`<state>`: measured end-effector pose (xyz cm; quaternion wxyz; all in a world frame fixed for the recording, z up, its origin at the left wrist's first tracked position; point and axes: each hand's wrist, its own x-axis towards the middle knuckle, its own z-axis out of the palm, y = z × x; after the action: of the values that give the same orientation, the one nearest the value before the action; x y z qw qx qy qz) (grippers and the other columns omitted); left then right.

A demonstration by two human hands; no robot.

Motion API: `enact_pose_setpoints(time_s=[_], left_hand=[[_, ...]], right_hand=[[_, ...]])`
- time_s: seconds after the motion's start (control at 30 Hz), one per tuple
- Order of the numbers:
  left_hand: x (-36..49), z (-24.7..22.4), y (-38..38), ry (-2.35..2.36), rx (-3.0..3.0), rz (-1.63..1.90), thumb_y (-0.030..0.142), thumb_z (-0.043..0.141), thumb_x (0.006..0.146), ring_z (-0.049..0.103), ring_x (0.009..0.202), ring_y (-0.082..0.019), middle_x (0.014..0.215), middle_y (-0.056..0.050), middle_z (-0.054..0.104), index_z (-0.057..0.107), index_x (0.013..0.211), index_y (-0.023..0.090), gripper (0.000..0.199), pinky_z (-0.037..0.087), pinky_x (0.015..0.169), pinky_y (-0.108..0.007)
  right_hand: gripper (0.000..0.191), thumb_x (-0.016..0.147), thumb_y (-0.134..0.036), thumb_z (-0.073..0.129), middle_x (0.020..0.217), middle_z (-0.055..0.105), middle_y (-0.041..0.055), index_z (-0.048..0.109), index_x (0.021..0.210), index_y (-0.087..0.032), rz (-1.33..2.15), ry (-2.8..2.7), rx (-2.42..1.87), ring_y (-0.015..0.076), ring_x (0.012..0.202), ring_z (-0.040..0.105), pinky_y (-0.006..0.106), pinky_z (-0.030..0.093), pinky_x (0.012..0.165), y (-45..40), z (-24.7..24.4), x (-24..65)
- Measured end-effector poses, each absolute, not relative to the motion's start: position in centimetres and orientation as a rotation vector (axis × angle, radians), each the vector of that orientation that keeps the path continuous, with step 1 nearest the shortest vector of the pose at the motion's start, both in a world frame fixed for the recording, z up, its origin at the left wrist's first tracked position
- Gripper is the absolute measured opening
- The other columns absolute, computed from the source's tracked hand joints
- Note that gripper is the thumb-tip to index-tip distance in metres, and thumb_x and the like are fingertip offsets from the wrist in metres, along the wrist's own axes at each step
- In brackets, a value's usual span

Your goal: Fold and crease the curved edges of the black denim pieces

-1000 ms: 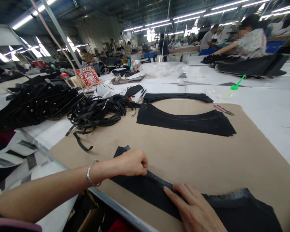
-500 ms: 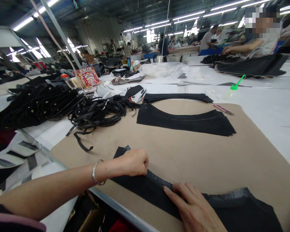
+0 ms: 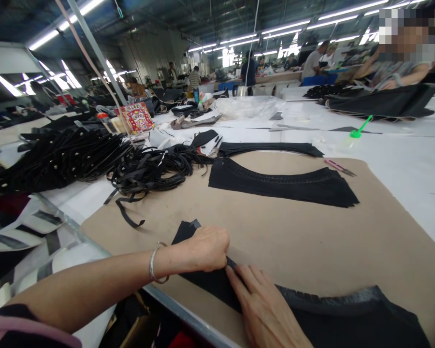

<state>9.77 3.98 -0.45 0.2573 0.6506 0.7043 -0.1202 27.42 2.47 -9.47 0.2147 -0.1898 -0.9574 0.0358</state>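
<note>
A long black fabric piece (image 3: 333,319) with a curved, shinier strip along its upper edge lies on the brown board near the table's front. My left hand (image 3: 209,247), with a silver bangle on the wrist, is closed in a pinch on that curved edge; its fingertips are mostly hidden. Close beside it, my right hand (image 3: 263,299) lies on the fabric, fingers stretched out and the fingertips at the edge. Small notches show in the strip to the right of this hand. Farther back rests a stack of similar curved black pieces (image 3: 275,188).
Pink-handled thread snips (image 3: 340,167) lie at the brown board's (image 3: 395,232) far right. A heap of black straps (image 3: 155,169) and stacked black pieces (image 3: 58,157) stand left. A green-topped bottle (image 3: 357,133) sits behind. Across the table a person handles black material (image 3: 380,101).
My right hand has slid left along the curved edge, close to my left hand, uncovering more of the notched strip. My left hand keeps its pinch. The view has shifted slightly.
</note>
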Motion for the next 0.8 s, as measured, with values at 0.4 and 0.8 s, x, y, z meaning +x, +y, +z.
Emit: enact_pose_setpoints(time_s=[0.4,0.8], left_hand=[[3.0,-1.8,3.4,1.882,1.715,-0.016,0.023,0.068,0.074,0.059,0.067,-0.013,0.071,0.003,0.065,0.065,0.077,0.019,0.007,0.036,0.056,-0.021],[1.4,-3.0,4.2,1.88,1.609,0.068,0.018,0.072,0.069,0.057,0.067,-0.013,0.07,0.003,0.064,0.069,0.078,0.018,0.009,0.034,0.055,-0.02]], right_hand=[[0.056,0.063,-0.004,0.052,0.096,0.063,0.0051,0.059,0.119,-0.013,0.036,-2.605,-0.504,0.0198,0.081,0.056,0.03,0.051,0.071,2.8,-11.1,26.4],[0.049,0.077,0.0,0.045,0.094,0.062,0.0055,0.056,0.122,-0.015,0.007,-2.657,-0.438,0.0178,0.077,0.057,0.027,0.05,0.065,3.8,-11.8,26.6]])
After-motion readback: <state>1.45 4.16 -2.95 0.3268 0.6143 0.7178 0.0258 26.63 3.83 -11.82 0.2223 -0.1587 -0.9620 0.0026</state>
